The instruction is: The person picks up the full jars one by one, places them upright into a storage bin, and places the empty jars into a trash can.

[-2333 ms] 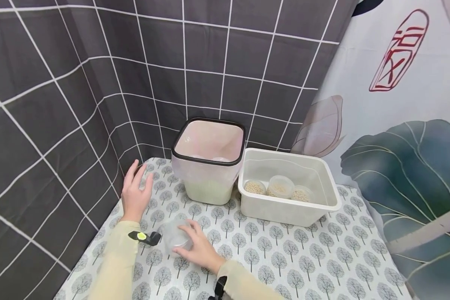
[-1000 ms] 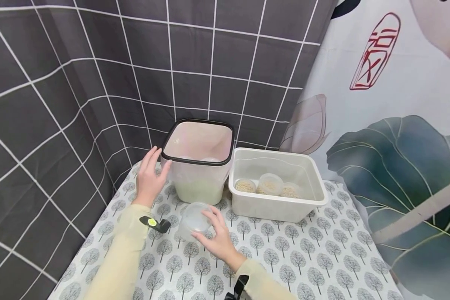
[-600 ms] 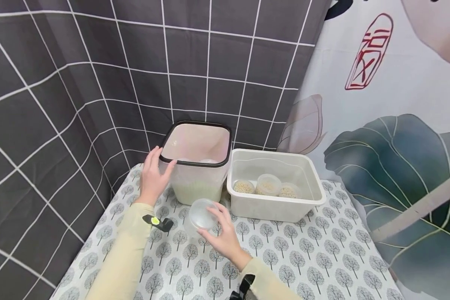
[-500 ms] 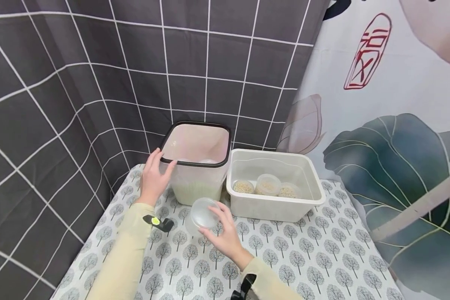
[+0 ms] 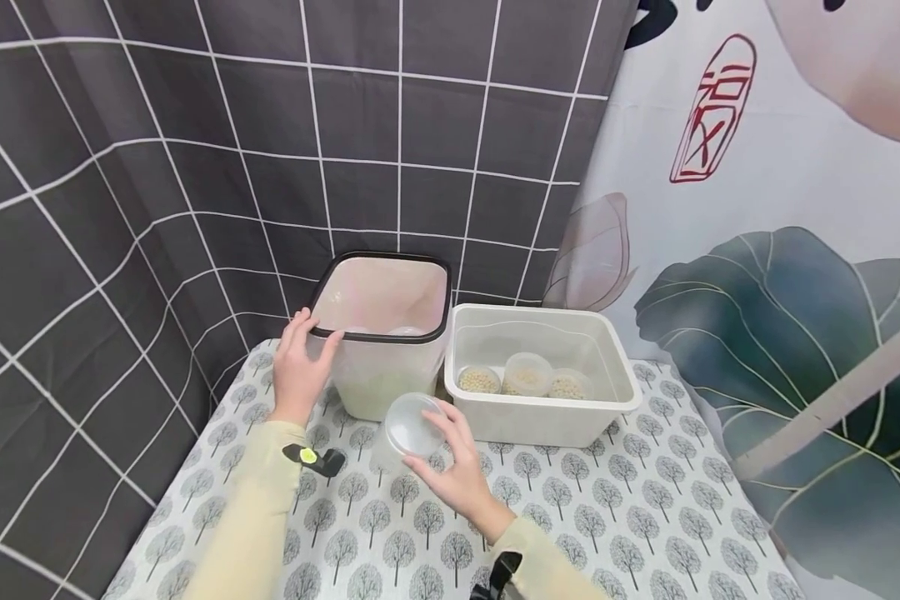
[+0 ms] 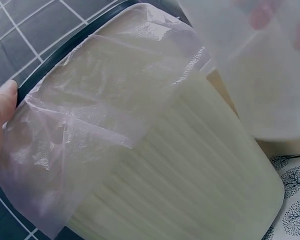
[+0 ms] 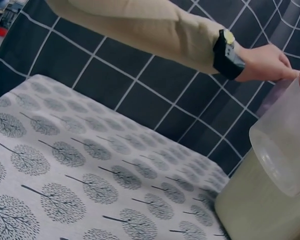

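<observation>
My left hand (image 5: pixel 297 369) rests with straight fingers against the left wall of a pale bin (image 5: pixel 378 367), fingertips at its black rim; a fingertip (image 6: pixel 2 102) shows by the thin plastic liner (image 6: pixel 90 100). My right hand (image 5: pixel 456 473) grips a small clear plastic container (image 5: pixel 408 425) by its side, tilted, lifted just off the table in front of the bin. The clear container (image 7: pixel 285 150) hangs beside the bin (image 7: pixel 255 210) in the right wrist view, with the left hand (image 7: pixel 262 62) behind it. What lies inside the bin is hidden.
A white tub (image 5: pixel 547 417) stands right of the bin and holds three small containers of pale beans (image 5: pixel 525 379). The table (image 5: pixel 607 517) has a tree-print cloth. A dark tiled curtain hangs at the left and back, a leaf-print curtain at the right.
My right hand has picked the clear container up off the table and brought it toward the bin. My left hand has moved from the table's left side onto the bin's wall.
</observation>
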A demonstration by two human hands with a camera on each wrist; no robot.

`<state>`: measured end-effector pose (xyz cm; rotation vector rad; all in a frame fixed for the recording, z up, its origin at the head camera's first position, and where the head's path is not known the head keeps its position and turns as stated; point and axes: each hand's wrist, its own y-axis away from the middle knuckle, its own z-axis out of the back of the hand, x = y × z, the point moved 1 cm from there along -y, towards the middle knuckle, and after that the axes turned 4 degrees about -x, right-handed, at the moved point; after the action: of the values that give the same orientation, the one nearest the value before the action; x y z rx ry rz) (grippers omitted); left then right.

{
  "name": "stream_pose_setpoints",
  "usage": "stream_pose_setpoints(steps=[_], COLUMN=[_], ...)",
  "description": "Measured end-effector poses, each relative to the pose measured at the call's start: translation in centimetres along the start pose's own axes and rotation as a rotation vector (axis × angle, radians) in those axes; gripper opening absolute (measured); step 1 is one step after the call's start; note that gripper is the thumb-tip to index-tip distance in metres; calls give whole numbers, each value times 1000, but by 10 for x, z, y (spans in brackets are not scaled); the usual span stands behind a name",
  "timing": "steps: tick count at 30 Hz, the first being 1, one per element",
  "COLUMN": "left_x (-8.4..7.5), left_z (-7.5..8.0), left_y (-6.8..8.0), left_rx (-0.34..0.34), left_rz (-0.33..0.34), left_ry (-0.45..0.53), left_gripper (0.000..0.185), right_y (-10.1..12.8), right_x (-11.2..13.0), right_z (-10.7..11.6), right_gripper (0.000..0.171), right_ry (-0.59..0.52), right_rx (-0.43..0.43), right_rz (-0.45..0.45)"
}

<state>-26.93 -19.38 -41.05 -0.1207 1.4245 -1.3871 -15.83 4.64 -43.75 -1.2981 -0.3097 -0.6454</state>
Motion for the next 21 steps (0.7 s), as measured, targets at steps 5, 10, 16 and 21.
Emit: stream_pose_setpoints(steps=[5,10,16,21], left_x=[1,1,2,2], left_z=[1,4,7,9], left_y=[0,-2,-4,-5], left_rx=[-3,-6,0,2], left_rz=[-5,-32,-58,-69], left_ry=[7,-1,-26,-36], left_gripper=[45,44,43,44], right_y=[-7,-12,-19,-28], right_x=[3,4,5,6], right_z=[7,12,17,20], right_gripper=[63,64,64,63], right_ry=[17,28,24,-1], right_rx=[1,1,-19,-28], right_rz=[14,14,49,70])
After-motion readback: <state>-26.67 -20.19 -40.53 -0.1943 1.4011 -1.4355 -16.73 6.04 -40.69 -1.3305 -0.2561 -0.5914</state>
